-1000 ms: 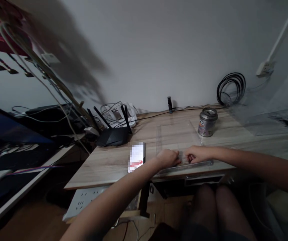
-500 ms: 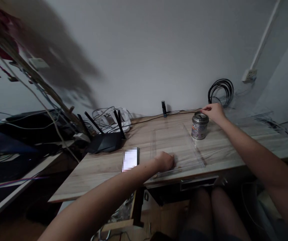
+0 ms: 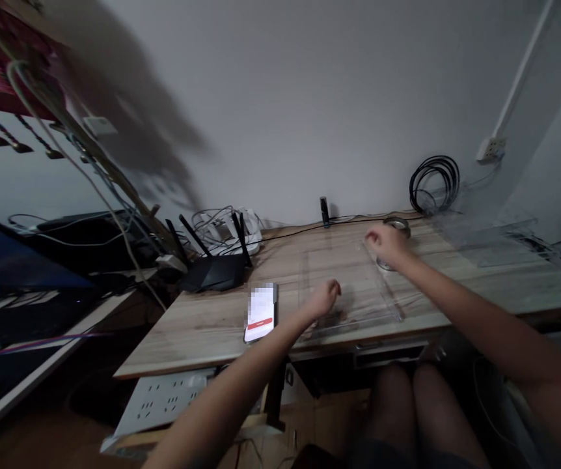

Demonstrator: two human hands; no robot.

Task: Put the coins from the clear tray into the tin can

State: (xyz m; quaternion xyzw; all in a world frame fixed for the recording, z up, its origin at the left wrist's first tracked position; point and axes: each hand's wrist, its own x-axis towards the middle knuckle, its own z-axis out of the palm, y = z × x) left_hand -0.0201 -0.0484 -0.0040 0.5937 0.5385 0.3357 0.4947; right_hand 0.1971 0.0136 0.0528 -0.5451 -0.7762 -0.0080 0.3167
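Note:
My left hand hovers over the near half of a clear plastic tray or sheet lying on the desk. Its fingers are curled closed, and whatever they hold, if anything, is too small to make out. Behind my right hand stands a round metal tin, largely covered by the hand, with its lid rim showing. The fingers of that hand are pinched together above the far right corner of the clear plastic; what is between them cannot be seen.
A lit phone lies left of my left hand. Farther left sit a black router and a white device with cables. A small black bottle and coiled black cable are by the wall. Clear plastic sheets lie on the right.
My right hand has moved left and nearer from the tin's lid and now blocks most of the tin. My left hand has risen slightly off the clear plastic. The view has shifted a little.

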